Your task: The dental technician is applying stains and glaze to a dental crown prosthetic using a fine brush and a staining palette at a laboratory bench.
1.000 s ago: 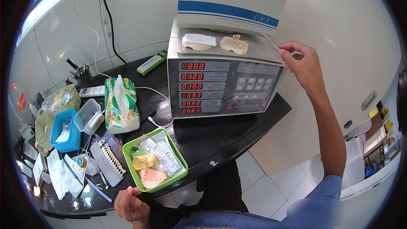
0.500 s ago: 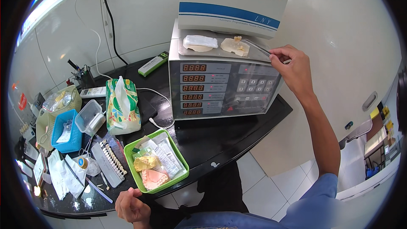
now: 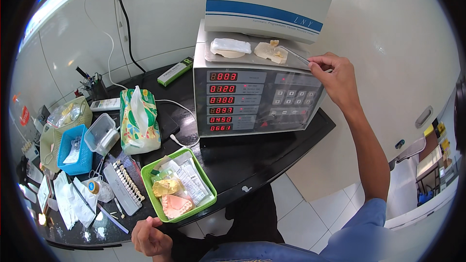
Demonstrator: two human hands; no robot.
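My right hand (image 3: 335, 75) pinches slim metal tweezers (image 3: 297, 55) above the front right edge of a furnace's metal top plate. The tips reach a small yellowish tooth-like piece (image 3: 274, 43) at the back of a pale, uneven block (image 3: 270, 53); whether they grip it, I cannot tell. To its left, a white pad (image 3: 230, 45) rests on a pale round base (image 3: 227, 54). Low in the view, my left hand (image 3: 151, 237) is loosely closed, with nothing visible in it. It is just below a green basket (image 3: 209, 199) holding pink (image 3: 175, 206) and yellow (image 3: 165, 188) dental casts and packets.
The furnace (image 3: 259, 99) has red readouts and buttons, with its pale, blue-striped upper housing (image 3: 264, 12) above the plate. Leftward on the black table (image 3: 233, 162) are a tissue pack (image 3: 141, 126), blue basket (image 3: 77, 153), clear container (image 3: 103, 138), tooth shade guide (image 3: 124, 187) and green-white box (image 3: 175, 72).
The furnace readouts now show bright, differing digits, where they looked dimmer and uniform before. The whole view has shifted slightly. Both hands keep nearly the same pose.
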